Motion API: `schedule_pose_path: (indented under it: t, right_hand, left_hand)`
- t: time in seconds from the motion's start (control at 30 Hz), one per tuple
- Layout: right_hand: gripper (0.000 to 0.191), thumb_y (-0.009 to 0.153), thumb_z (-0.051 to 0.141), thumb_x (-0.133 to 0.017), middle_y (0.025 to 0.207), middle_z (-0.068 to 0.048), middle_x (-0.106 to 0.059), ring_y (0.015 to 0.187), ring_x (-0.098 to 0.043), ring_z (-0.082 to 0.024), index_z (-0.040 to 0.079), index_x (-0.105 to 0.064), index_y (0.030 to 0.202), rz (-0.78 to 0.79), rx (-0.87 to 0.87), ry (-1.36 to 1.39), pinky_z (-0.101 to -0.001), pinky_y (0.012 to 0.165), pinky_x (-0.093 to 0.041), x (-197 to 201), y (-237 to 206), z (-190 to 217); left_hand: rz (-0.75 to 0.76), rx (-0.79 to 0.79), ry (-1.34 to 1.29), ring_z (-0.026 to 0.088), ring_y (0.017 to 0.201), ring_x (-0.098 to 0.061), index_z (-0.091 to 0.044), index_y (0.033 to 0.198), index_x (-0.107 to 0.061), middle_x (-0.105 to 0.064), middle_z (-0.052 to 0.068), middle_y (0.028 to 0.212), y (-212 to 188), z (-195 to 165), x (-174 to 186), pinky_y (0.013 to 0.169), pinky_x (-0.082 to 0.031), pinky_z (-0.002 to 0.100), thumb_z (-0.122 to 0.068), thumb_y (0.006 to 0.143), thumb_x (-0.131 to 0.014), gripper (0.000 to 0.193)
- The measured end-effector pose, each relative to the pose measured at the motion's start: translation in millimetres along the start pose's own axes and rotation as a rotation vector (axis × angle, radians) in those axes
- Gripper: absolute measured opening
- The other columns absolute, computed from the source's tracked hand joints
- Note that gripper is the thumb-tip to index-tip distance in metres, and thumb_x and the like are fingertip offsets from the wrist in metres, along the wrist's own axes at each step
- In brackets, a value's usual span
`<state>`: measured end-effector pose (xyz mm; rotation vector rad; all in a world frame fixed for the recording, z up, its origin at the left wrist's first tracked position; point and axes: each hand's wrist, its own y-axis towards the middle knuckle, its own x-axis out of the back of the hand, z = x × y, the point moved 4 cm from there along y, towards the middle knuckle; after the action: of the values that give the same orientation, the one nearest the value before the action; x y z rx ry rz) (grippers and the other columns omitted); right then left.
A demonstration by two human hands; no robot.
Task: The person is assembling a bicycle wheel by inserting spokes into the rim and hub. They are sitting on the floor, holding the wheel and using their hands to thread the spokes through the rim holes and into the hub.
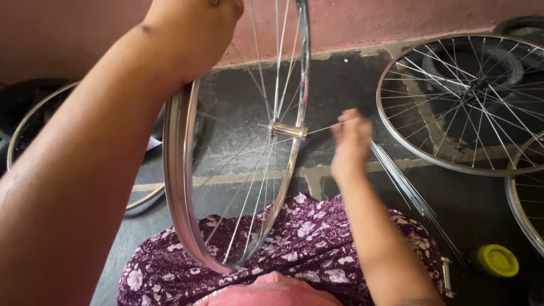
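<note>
Head view: bicycle wheel rim (pixel 180 170) is held upright over the lap, w/ its lower edge resting on the purple floral cloth (pixel 306 238). Left hand (pixel 195 25) is closed round the rim's top. Right hand (pixel 351 144) is pinched shut on a bundle of loose spokes (pixel 408 190), just beside the hub (pixel 286 130). A finished wheel (pixel 470 102) is laid flat on the floor at right; a yellow cap (pixel 497 259) is seen nearby.

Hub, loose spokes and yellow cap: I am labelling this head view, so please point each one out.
hub (pixel 288 130), head view, on its shiny metal barrel.
loose spokes (pixel 408 190), head view, midway along the bundle.
yellow cap (pixel 497 260), head view, on its top face.
</note>
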<state>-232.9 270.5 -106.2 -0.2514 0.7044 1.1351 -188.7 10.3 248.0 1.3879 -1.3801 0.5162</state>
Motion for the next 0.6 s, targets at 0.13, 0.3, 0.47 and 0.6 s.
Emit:
schedule_pose_path:
  t: [0.13,0.3,0.47,0.6]
  right_hand:
    - [0.034,0.105,0.035,-0.062,0.123,-0.007,-0.061,0.118,-0.059,-0.022,0.007,-0.058,0.124,-0.192,0.17,0.102,-0.0463,0.105,-0.048,74,49,56]
    - [0.032,0.103,0.032,-0.061,0.131,-0.003,-0.06,0.122,-0.055,-0.024,0.012,-0.054,0.126,-0.366,0.212,0.155,-0.0483,0.11,-0.045,131,66,90]
    - [0.025,0.102,0.031,-0.056,0.128,-0.002,-0.061,0.121,-0.059,-0.021,0.015,-0.056,0.12,-0.654,0.09,-0.051,-0.0435,0.104,-0.047,154,66,105]
    - [0.025,0.101,0.029,-0.057,0.126,-0.003,-0.062,0.118,-0.06,-0.021,0.015,-0.056,0.121,-0.757,0.011,-0.518,-0.0435,0.102,-0.048,177,81,110]
  left_hand:
    - [0.004,-0.29,0.381,0.037,0.07,-0.068,0.002,0.107,-0.068,-0.069,0.024,0.085,25,11,-10,0.061,-0.053,0.049,-0.015,0.106,-0.049,0.026]
    - [0.023,-0.252,0.343,0.036,0.071,-0.069,0.002,0.108,-0.069,-0.07,0.023,0.086,34,26,-10,0.062,-0.054,0.047,-0.014,0.105,-0.05,0.024]
    - [0.008,-0.289,0.385,0.034,0.072,-0.07,0.001,0.108,-0.069,-0.07,0.022,0.087,22,18,-2,0.062,-0.054,0.045,-0.014,0.104,-0.052,0.023]
    - [-0.022,-0.358,0.445,0.033,0.073,-0.07,0.001,0.108,-0.07,-0.071,0.02,0.088,10,14,5,0.063,-0.055,0.044,-0.013,0.104,-0.053,0.023]
